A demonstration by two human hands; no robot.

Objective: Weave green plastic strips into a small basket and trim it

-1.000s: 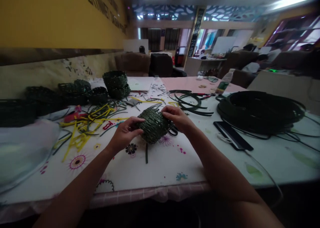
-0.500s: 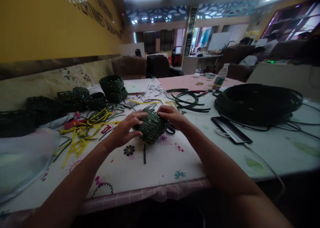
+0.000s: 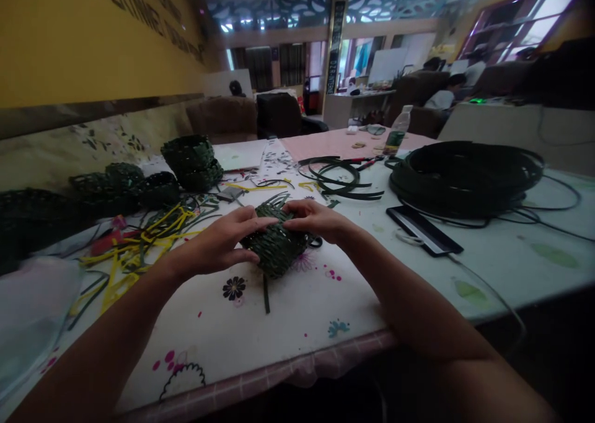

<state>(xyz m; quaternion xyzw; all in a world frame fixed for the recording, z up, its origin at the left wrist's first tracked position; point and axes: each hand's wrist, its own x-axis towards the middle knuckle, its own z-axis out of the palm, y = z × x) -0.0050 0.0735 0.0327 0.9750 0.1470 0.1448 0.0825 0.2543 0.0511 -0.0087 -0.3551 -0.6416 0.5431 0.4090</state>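
Note:
A small dark green woven basket (image 3: pixel 279 243) lies on its side on the floral tablecloth. Loose strip ends fan out at its far end, and one strip hangs toward me. My left hand (image 3: pixel 235 234) grips the basket's left side, its fingers over the top and the thumb lower down. On the upper right, my right hand (image 3: pixel 316 220) is closed with thumb and fingertips pinching at the weave; whether a single strip is between them cannot be made out. A black loop (image 3: pixel 316 242), perhaps a scissors handle, shows partly behind the basket.
Yellow and green strip scraps (image 3: pixel 144 240) lie to the left, with several woven baskets (image 3: pixel 190 163) behind. At right are a large coil of dark strip (image 3: pixel 465 178), a phone-like device (image 3: pixel 423 231) with a cable, and a bottle (image 3: pixel 398 132). Smaller strip loops (image 3: pixel 341 178) lie beyond the basket.
My left hand's fingers have moved right across the basket's top, closer to my right hand. The right fingertips have shifted slightly left on the weave. The camera view has shifted a little.

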